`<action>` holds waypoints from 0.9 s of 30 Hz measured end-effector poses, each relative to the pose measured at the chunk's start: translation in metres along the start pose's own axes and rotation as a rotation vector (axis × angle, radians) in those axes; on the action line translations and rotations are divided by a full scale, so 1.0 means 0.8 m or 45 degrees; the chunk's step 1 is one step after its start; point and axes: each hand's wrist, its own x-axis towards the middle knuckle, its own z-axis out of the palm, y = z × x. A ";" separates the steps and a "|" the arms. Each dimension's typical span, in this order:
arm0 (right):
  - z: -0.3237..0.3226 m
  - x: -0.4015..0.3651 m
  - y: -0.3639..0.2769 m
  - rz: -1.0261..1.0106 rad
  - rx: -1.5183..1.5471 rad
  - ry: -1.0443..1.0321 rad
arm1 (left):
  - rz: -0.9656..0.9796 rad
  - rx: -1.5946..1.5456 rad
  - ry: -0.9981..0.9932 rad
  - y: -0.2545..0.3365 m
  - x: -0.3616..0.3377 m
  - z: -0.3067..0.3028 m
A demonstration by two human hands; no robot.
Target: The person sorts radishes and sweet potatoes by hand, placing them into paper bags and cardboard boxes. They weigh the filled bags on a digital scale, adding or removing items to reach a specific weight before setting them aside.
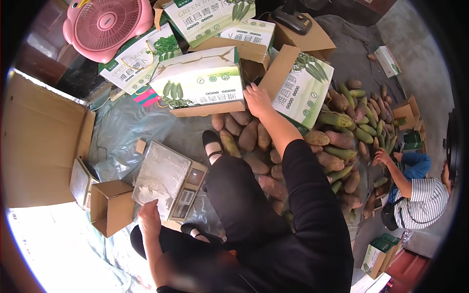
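Observation:
My right hand (258, 101) reaches forward, its fingers curled at the right edge of a white and green radish carton (200, 78) that lies on its side. Just right of that hand stands another radish carton (305, 90) with a brown flap raised. My left hand (149, 219) hangs by my knee, close to the lower edge of a dusty flat scale (163, 176). It holds nothing that I can see, and its fingers look loosely apart. Green and reddish-brown radishes (337, 139) lie heaped on the floor to the right of my legs.
A pink fan (107, 22) stands at the upper left, beside more stacked cartons (210, 17). A small open brown box (112, 205) sits left of the scale. Clear plastic sheeting (122, 122) covers part of the floor. Another person in a striped shirt (422, 202) crouches beyond the heap.

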 end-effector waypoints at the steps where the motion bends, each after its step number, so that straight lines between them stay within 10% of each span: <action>1: 0.019 0.001 0.004 -0.010 -0.057 0.034 | -0.040 -0.009 -0.032 -0.005 -0.001 0.002; 20: -0.158 -0.097 0.143 0.290 -0.502 -0.122 | 0.009 -0.064 -0.048 0.007 0.004 0.001; 27: -0.278 -0.162 0.132 0.419 0.004 0.374 | 0.054 -0.096 0.029 0.004 0.000 0.003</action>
